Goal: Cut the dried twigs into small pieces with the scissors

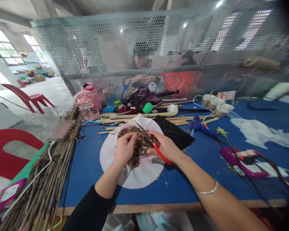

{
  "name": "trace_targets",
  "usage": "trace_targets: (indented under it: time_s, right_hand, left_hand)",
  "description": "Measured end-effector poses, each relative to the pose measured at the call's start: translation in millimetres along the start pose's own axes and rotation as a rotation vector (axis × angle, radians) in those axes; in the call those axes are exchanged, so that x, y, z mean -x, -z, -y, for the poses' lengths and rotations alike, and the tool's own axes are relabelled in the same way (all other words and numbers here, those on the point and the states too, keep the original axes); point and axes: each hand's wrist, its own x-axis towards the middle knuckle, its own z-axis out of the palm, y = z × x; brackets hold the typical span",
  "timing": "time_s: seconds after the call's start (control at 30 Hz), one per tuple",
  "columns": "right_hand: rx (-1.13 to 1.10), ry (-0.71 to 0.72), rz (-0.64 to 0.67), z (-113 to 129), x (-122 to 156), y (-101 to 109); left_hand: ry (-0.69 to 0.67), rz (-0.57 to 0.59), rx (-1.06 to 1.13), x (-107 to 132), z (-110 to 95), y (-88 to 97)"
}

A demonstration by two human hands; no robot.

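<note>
A round white cloth (137,179), which looks like a wide-brimmed hat turned upside down, lies on the blue tabletop. Dry brown plant bits (142,141) are heaped in its middle. My left hand (126,146) is over the left side of the heap with thumb and fingers pinched together; what they hold, if anything, is too small to make out. In my right hand (165,146) are scissors (161,154) with red handles, their dark blades pointing up and left over the heap. A few loose bits are scattered on the table near the brim.
Bundled dry stalks (48,173) line the left edge. Behind the cloth lie wooden sticks (125,120), a black sheet (174,131) and a green ball (147,108). A blue glue gun (203,128) and a purple power strip (243,163) with cords are to the right. A perforated metal screen (106,54) stands behind.
</note>
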Motion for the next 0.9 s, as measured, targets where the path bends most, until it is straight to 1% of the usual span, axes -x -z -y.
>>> trace_targets:
  time_s: [0.07, 0.17, 0.27, 0.37, 0.47, 0.6, 0.73, 0.83, 0.9]
  right_hand:
    - [-0.012, 0.068, 0.024, 3, 0, -2]
    - [-0.017, 0.111, 0.034, 5, 1, -6]
    - [-0.008, 0.125, 0.032, 4, 0, -10]
    - [0.011, 0.139, 0.024, 3, 0, -11]
    - [0.029, 0.148, 0.016, 3, 0, -12]
    - [0.040, 0.119, -0.004, 2, 1, -12]
    - [0.039, 0.075, 0.019, 2, 2, -11]
    - [0.023, 0.070, 0.033, 1, 2, -11]
    - [0.004, 0.076, 0.042, 1, 1, -11]
  left_hand:
    - [0.055, 0.013, 0.111, 1, -2, -1.5]
    - [0.033, 0.044, 0.146, 5, -6, -3.5]
    - [-0.057, 0.037, 0.065, 8, -8, -2.8]
    - [-0.136, -0.006, -0.046, 9, -8, -0.6]
    - [-0.169, -0.025, -0.115, 9, -8, 1.2]
    - [-0.172, -0.008, -0.145, 9, -8, 2.5]
    - [-0.182, -0.001, -0.120, 9, -7, 3.3]
    - [-0.143, 0.043, -0.080, 7, -6, 4.1]
    - [-0.084, 0.093, -0.058, 5, -6, 5.2]
